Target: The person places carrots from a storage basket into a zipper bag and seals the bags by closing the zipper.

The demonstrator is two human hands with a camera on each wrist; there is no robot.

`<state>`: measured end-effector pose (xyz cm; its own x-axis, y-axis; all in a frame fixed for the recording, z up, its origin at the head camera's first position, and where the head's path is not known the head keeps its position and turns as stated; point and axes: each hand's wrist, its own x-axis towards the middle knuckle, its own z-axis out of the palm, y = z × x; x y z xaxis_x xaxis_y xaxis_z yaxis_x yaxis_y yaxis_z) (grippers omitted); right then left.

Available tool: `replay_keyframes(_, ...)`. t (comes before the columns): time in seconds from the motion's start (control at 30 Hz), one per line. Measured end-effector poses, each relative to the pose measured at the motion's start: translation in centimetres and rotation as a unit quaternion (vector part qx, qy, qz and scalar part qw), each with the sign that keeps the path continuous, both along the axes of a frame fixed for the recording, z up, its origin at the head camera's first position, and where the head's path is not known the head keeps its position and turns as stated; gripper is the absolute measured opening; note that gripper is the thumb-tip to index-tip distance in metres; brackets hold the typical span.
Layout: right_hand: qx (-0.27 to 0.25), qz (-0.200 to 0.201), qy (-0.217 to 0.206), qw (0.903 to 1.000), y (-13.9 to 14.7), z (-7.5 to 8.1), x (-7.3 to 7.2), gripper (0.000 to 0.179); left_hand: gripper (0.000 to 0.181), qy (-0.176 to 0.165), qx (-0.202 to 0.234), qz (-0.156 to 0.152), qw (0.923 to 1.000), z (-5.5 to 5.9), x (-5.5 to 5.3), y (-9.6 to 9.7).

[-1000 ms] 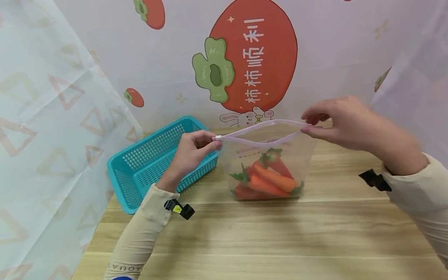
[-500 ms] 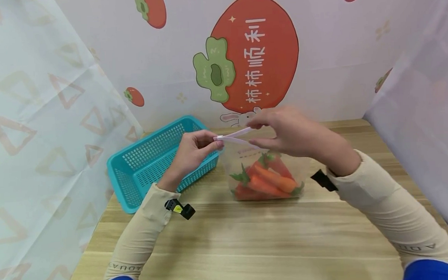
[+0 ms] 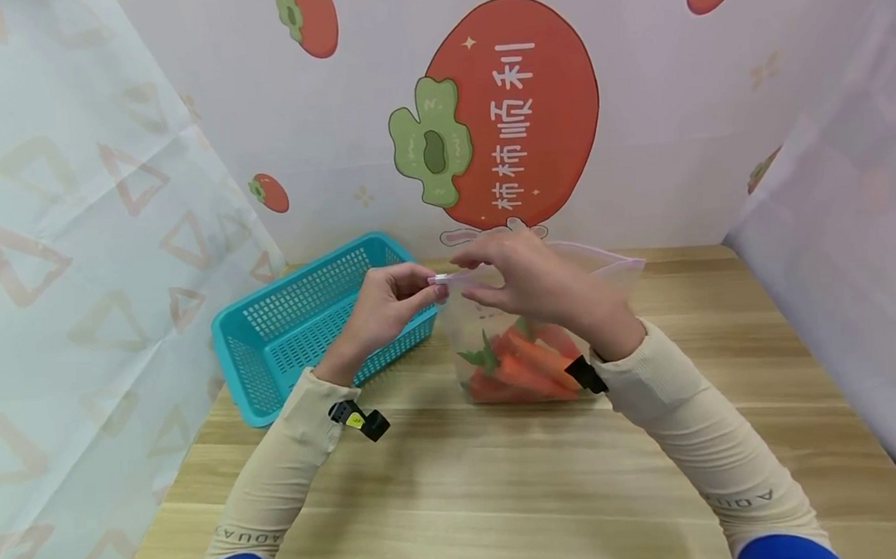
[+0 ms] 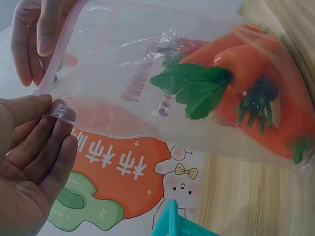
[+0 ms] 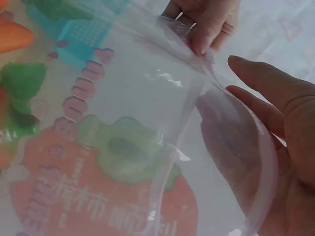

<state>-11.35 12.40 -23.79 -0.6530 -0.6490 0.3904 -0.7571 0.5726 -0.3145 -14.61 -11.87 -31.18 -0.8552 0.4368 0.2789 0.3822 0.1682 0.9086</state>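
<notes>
A clear zip bag [image 3: 622, 282] with a pink rim stands upright on the table, holding orange carrots [image 3: 523, 368] and red, pepper-like vegetables [image 3: 486, 388] with green tops. My left hand [image 3: 389, 307] pinches the bag's top left corner between thumb and fingers, beside the white slider [image 3: 439, 279]. Close to that slider is my right hand [image 3: 534, 280], its thumb and fingers spread on either side of the bag's rim. In the right wrist view its thumb [image 5: 266, 81] is off the plastic, and other fingers show through the film. The bag's mouth gapes toward the right.
Behind my left forearm, a turquoise plastic basket [image 3: 228, 322] stands at the table's back left. A patterned cloth wall [image 3: 659, 137] rises just behind the bag, with more cloth at both sides. The wooden table [image 3: 442, 496] reaches toward me.
My right hand has left the bag's right corner and travelled left along the rim to the slider. My left hand keeps its pinch in the same place.
</notes>
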Motion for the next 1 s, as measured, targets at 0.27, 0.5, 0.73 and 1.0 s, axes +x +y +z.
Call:
replay_keyframes(0.27, -0.018, 0.009, -0.025, 0.9995, -0.8, -0.6, -0.7, 0.034, 0.017, 0.019, -0.003, -0.006, 0.9998, -0.1, -0.2, 0.1)
replay_keyframes(0.5, -0.023, 0.029, -0.041, 0.9985, -1.3, -0.7, -1.1, 0.025, 0.018, 0.003, 0.000, -0.006, 1.0000, -0.2, -0.2, 0.1)
replay_keyframes(0.73, -0.008, 0.041, -0.028, 0.9988, -1.9, -0.4, -1.4, 0.015, 0.017, 0.000, 0.003, -0.008, 1.0000, 0.1, 0.0, 0.1)
replay_keyframes(1.0, 0.026, 0.046, -0.016, 0.9985, -2.5, 0.0, -1.7, 0.011, 0.016, 0.006, 0.007, -0.014, 0.9999, 0.1, 0.0, -0.2)
